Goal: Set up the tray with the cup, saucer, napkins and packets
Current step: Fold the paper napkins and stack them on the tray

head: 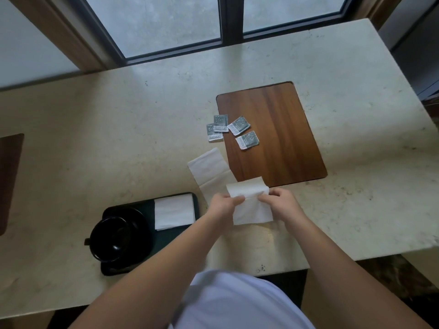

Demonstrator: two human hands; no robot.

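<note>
Both hands, left hand and right hand, pinch a white napkin, seemingly mid-fold, above the counter; black tray at nine o'clock, packets at twelve.

Pale stone counter beneath window

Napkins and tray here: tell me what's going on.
A person is folding a white napkin over the counter, left hand and right hand each pinching an edge. One folded napkin already lies on the black tray, beside the black cup on its saucer. Another unfolded napkin waits on the counter. Four packets lie loose by the wooden board, not yet on the tray.
</note>
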